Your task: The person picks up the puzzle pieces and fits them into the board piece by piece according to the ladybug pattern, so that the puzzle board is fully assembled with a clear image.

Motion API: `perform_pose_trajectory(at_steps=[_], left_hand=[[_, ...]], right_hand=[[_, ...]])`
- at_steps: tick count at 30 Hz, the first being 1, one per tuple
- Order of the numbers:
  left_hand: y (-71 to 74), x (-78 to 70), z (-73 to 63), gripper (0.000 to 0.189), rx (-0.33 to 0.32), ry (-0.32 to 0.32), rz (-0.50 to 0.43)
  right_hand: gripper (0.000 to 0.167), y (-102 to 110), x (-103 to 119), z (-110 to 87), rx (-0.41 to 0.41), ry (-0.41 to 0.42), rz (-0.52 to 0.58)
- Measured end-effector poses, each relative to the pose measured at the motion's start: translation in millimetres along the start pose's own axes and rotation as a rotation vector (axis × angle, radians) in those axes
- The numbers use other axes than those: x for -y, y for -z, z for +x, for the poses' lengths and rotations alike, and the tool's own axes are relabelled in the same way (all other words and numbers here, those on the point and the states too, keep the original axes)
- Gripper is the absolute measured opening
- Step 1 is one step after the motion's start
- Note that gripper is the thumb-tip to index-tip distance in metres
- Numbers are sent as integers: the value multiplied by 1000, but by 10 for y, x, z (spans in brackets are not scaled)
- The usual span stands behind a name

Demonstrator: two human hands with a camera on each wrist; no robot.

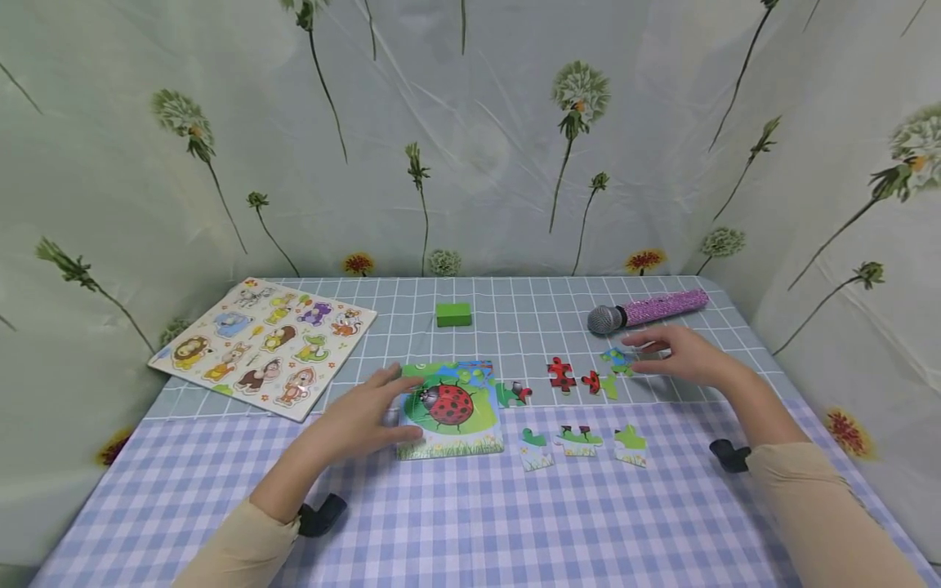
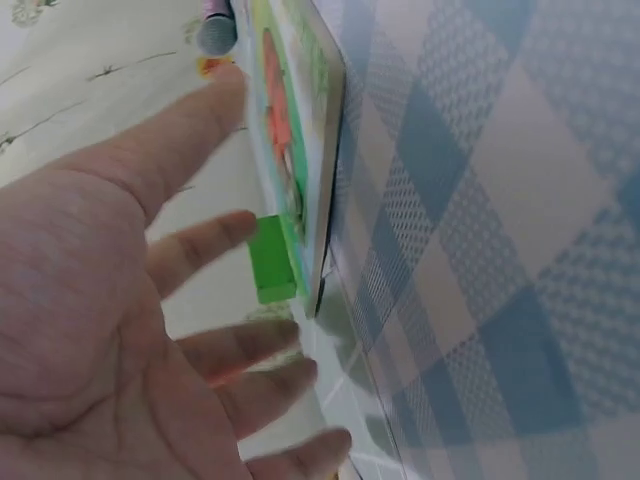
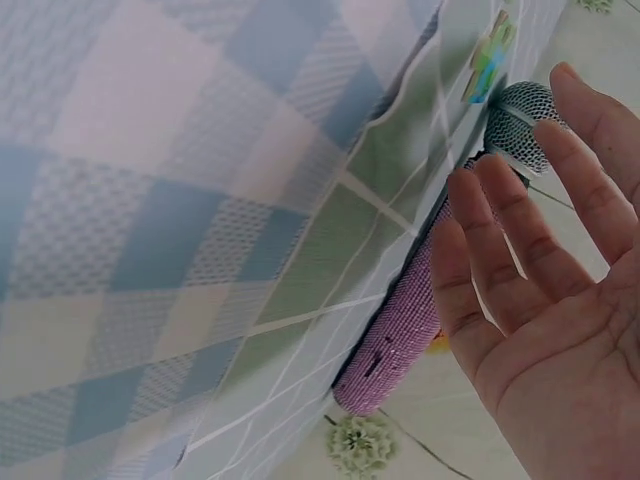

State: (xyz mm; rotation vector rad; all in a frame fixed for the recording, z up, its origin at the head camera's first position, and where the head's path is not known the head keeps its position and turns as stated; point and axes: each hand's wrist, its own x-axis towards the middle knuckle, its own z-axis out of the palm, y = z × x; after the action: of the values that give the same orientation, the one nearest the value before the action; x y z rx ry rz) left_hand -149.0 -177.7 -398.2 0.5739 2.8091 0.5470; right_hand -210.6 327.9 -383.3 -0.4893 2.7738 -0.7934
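Note:
My left hand [image 1: 360, 420] reaches over the left edge of a ladybug puzzle board [image 1: 481, 420], its fingers spread and holding nothing. In the left wrist view the palm of that hand [image 2: 110, 330] faces the camera beside the board [image 2: 318, 120]. My right hand [image 1: 684, 357], fingers extended and apart, hovers at the right of a blue-and-green puzzle piece [image 1: 617, 359]. The right wrist view has this piece [image 3: 489, 60] beyond the fingertips, with nothing in the palm. Left of it lie a red piece [image 1: 561, 375] and a red-and-green piece [image 1: 609, 385].
Three pieces, one a grassy piece [image 1: 578, 441], lie in a row nearer me; another piece [image 1: 515, 395] is at the board's right edge. A pink glittery microphone [image 1: 662, 307] lies behind my right hand. A green block [image 1: 453, 314] and an animal puzzle board [image 1: 253, 347] are farther back.

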Motion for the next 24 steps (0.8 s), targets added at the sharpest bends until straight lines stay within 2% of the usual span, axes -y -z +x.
perform_pose_trajectory(at_steps=[5, 10, 13, 24], left_hand=[[-26, -27, 110, 87, 18, -64, -7], [-53, -32, 182, 96, 51, -85, 1], [-66, -27, 202, 98, 69, -90, 9], [-79, -36, 222, 96, 67, -96, 32]], right_hand=[[56, -12, -23, -23, -2, -53, -25], [59, -29, -46, -22, 12, -106, -38], [59, -42, -66, -12, 17, -108, -37], [57, -71, -82, 11, 16, -83, -44]])
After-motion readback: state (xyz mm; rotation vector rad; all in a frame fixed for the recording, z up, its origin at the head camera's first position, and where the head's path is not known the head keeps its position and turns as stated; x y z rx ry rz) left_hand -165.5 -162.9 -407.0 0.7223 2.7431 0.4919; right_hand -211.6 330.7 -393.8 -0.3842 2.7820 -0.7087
